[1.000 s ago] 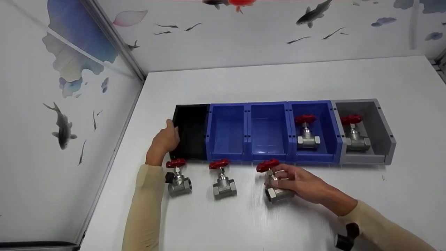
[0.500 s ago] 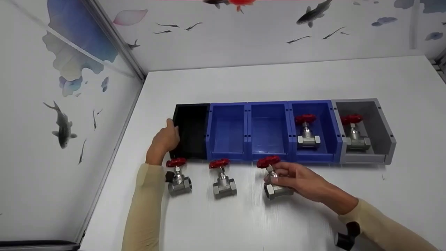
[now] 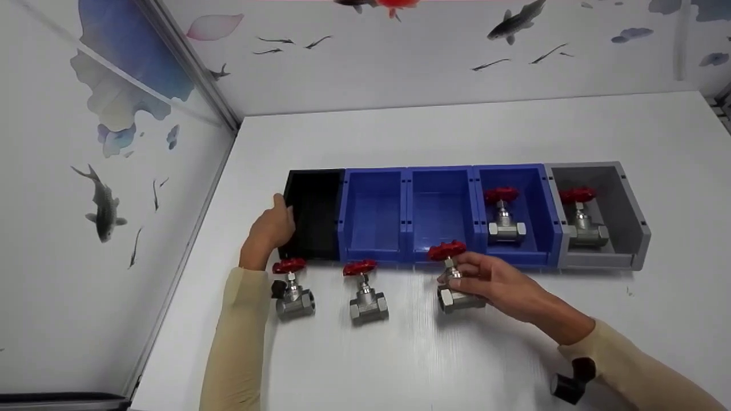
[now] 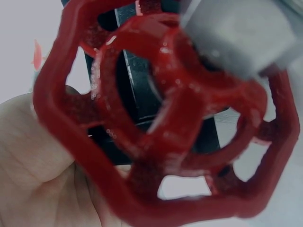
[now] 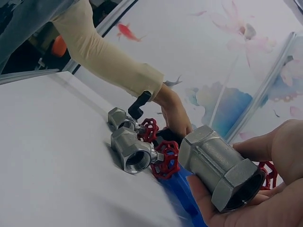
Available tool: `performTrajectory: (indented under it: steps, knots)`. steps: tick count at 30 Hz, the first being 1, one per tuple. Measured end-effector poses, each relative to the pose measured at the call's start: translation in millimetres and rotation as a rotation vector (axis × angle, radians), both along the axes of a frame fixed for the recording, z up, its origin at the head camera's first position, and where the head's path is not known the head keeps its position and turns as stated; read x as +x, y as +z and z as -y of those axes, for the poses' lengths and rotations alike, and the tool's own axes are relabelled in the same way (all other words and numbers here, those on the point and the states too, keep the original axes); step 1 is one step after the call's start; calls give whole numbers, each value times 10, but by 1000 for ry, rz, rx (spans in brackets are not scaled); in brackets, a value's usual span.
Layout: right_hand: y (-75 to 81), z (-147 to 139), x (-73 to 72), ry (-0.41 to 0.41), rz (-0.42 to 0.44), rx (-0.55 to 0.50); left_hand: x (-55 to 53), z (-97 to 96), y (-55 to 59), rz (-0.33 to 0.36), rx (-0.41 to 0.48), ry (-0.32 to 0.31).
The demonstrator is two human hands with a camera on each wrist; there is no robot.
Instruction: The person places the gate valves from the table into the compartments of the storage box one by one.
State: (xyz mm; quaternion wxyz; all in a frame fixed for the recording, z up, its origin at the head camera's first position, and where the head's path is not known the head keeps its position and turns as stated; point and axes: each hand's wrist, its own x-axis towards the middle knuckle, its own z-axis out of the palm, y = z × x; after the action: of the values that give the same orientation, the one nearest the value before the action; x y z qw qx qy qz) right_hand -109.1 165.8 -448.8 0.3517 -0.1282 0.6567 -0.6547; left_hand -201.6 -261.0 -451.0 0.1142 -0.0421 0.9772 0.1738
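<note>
My right hand (image 3: 498, 286) holds a gate valve (image 3: 458, 301) by its steel body, thumb and fingers around it. Its red handwheel (image 3: 447, 250) overlaps the front edge of the middle blue bin (image 3: 440, 200). In the right wrist view the hexagonal-ended valve body (image 5: 213, 165) sits in the fingers. At the far left of the bin row, my left hand (image 3: 272, 229) grips the side wall of the black bin (image 3: 314, 188). A red handwheel (image 4: 175, 118) fills much of the left wrist view, partly hiding that hand (image 4: 33, 165).
Two more valves stand in front of the bins, one (image 3: 294, 302) beside my left forearm and another (image 3: 368, 305) to its right. The right blue bin (image 3: 531, 197) and the grey bin (image 3: 625, 220) each contain a valve. A left blue bin (image 3: 374, 200) adjoins the black one.
My right hand has lifted the valve and moved it toward the bins and slightly right. The left hand has stayed on the black bin.
</note>
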Motion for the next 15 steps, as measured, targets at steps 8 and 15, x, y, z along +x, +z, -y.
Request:
performTrajectory:
  steps: [8,15]
  knots:
    - [32,21,-65,-33,11,15,14,-13,6,1,-1,1]
    - [45,60,-124,-39,-46,47,18,-2,2,-12,0,-15]
